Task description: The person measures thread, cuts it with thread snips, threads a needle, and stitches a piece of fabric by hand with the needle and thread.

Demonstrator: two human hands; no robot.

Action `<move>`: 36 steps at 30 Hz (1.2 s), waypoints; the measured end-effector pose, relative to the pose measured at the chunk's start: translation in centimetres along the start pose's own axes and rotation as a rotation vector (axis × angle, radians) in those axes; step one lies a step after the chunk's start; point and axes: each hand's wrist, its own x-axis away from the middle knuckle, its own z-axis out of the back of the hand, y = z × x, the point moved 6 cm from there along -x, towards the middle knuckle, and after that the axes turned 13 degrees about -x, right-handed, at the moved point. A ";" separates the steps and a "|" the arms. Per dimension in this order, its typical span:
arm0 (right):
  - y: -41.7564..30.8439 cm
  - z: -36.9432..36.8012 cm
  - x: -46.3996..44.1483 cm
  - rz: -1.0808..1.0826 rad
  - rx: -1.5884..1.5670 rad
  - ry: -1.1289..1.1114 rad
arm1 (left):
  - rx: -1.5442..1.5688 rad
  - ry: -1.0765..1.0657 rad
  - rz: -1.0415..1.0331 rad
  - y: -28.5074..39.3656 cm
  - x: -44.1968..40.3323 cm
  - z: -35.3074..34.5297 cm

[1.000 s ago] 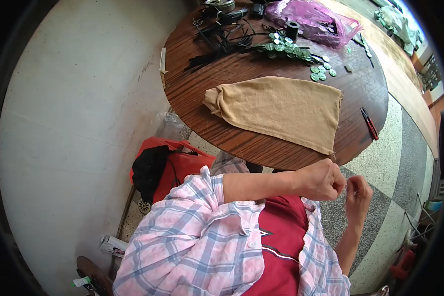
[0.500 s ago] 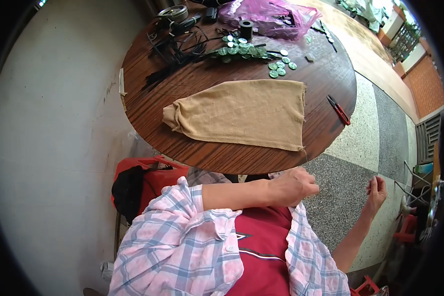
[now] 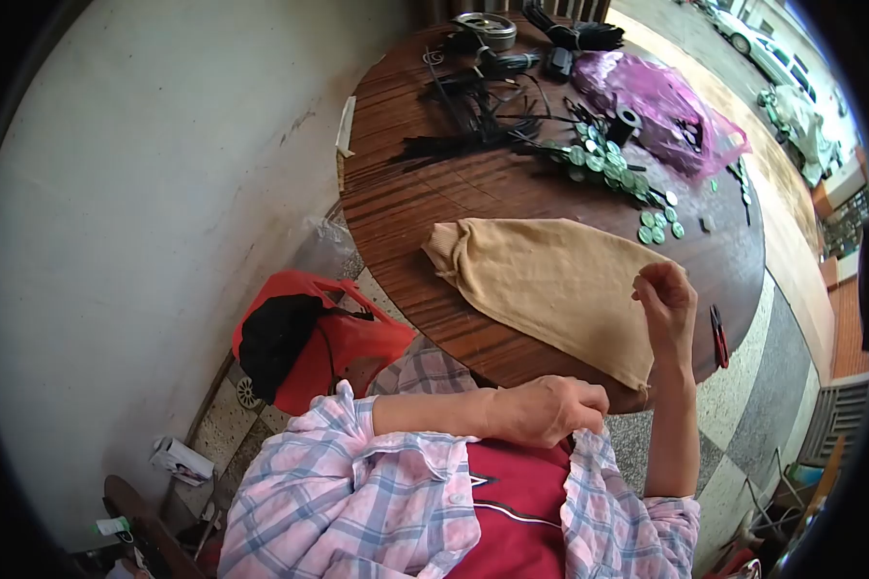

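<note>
A tan cloth sleeve (image 3: 555,285) lies flat on the round wooden table, its ribbed cuff at the left and its frayed wide end at the right. My right hand (image 3: 668,299) is raised over that wide end, thumb and fingertips pinched together. In front of my chest, just off the table's near edge, my left hand (image 3: 553,410) is closed with its fingers curled. Whatever either hand pinches is too small or hidden to make out. Red-handled thread snips (image 3: 719,337) lie at the table's right edge, beyond my right hand.
Farther back on the table (image 3: 396,217) are green discs (image 3: 608,164), black strips (image 3: 473,125), a black spool (image 3: 625,124), a pink plastic bag (image 3: 661,106) and a round metal tin (image 3: 486,31). A red stool (image 3: 367,338) with a black cap (image 3: 278,347) stands at the left by the wall.
My right hand has come from far out at the right, up and inward over the sleeve's wide end. My left hand stays near my chest. The view has turned, so the table sits farther right.
</note>
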 end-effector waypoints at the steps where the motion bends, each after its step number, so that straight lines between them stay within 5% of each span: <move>1: 0.1 -0.7 -0.7 -0.002 0.108 -0.035 | 0.050 0.107 -0.021 0.0 0.0 0.9; 7: -0.3 -2.7 -2.5 0.109 0.507 -0.148 | 0.014 0.034 0.158 -1.9 2.1 6.3; 15: 0.3 -3.3 -3.2 0.047 0.681 -0.245 | -0.221 0.353 0.452 -3.9 6.0 16.5; 18: -0.3 -3.8 -3.2 0.051 0.712 -0.254 | 0.015 0.414 0.695 -5.0 8.2 18.2; 21: 0.0 -3.8 -3.2 0.079 0.723 -0.261 | -0.222 0.251 0.681 -5.0 8.2 18.7; 23: 0.0 -3.8 -3.1 0.084 0.717 -0.260 | -0.436 0.401 0.646 -5.7 8.6 21.1; 27: -0.2 -4.1 -2.9 0.135 0.692 -0.261 | -0.786 0.633 0.847 -12.5 11.9 28.7; 31: 0.2 -3.9 -2.5 0.166 0.666 -0.216 | -1.077 0.617 0.892 -20.5 13.7 36.4; 36: 0.1 -3.9 -2.5 0.156 0.629 -0.178 | -0.638 0.616 1.244 -31.2 16.9 40.9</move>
